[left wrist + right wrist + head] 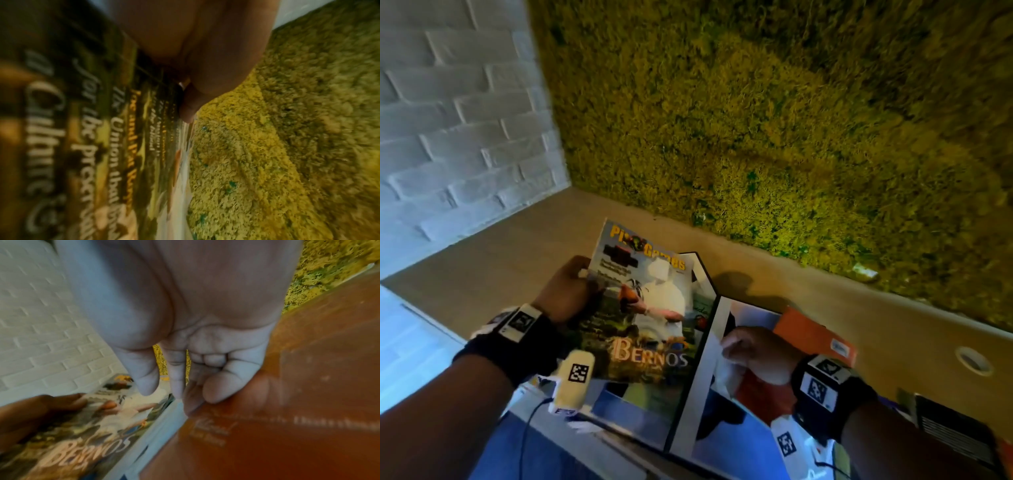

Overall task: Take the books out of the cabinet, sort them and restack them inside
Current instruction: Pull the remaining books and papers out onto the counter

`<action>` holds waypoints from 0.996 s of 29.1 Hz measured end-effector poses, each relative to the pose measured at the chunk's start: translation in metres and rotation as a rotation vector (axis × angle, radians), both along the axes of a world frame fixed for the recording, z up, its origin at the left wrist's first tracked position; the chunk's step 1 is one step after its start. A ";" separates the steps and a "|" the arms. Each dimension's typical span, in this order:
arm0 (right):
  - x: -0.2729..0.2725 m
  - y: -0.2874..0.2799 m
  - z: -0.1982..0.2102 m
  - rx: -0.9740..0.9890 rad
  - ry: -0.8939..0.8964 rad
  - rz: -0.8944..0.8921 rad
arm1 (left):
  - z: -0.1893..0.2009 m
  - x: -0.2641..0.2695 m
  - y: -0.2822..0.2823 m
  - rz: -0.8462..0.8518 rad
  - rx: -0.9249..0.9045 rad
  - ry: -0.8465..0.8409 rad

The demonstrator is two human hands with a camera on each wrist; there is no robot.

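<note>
My left hand (pixel 566 291) grips a glossy magazine (pixel 650 308) by its left edge, thumb on the cover, which reads "Bernos". Up close, that thumb (pixel 195 56) presses the magazine's printed cover (pixel 92 146). The magazine is held tilted over a large white-margined picture book (pixel 709 377) lying on the wooden top. My right hand (pixel 753 353) is over this pile with its fingers curled. They rest against the corner of an orange book (pixel 815 332), (pixel 287 418). Nothing shows between the right hand's (pixel 174 386) fingers. The magazine (pixel 92 426) and left hand (pixel 30 415) are also in the right wrist view.
A wooden top (pixel 517 257) runs into a corner between a white brick wall (pixel 448 120) and a green moss wall (pixel 791 120). A round cable hole (pixel 974 359) sits at the right. A dark vented box (pixel 955 431) lies at the lower right.
</note>
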State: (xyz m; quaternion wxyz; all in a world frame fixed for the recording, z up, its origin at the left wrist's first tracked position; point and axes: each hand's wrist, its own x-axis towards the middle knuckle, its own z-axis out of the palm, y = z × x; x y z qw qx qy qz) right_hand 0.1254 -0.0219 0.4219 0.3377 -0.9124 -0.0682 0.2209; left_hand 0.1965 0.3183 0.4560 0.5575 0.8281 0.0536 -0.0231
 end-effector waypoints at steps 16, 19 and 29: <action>-0.008 -0.024 0.104 1.031 -0.084 -0.565 | 0.108 -0.046 -0.118 -0.353 -0.757 -0.072; -0.025 -0.065 0.080 0.991 -0.041 -0.622 | 0.066 -0.055 -0.146 -0.430 -0.794 0.136; -0.074 -0.127 -0.003 0.660 0.141 -0.797 | -0.070 -0.039 -0.124 -0.536 0.291 0.061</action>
